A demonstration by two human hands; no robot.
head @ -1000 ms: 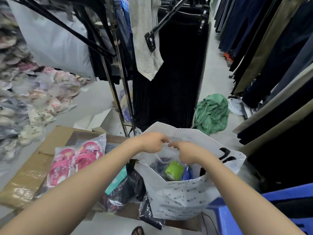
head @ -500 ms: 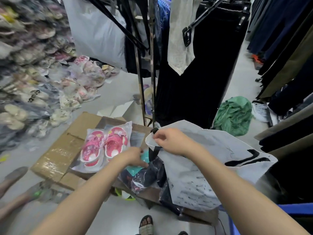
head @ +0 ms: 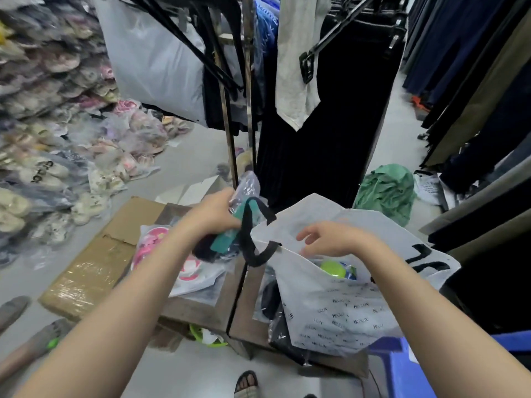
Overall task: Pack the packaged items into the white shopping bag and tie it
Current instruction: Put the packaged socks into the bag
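The white shopping bag with black handles stands at centre right, its mouth open; a green and blue packaged item shows inside. My left hand grips a clear-wrapped package with a teal card and dark contents, lifted just left of the bag's black handle. My right hand hovers over the bag's rim with fingers spread and relaxed, holding nothing. A packaged pair of pink sandals lies on the low table, partly hidden by my left forearm.
A flattened cardboard box lies left of the low table. Piles of packaged footwear cover the left floor. A clothes rack with dark garments stands behind. A green bag sits beyond. A blue stool is at lower right.
My left hand has lifted the teal-carded package from the table up toward the bag's handle. My right hand let go of the bag's rim and now hovers open over the mouth.
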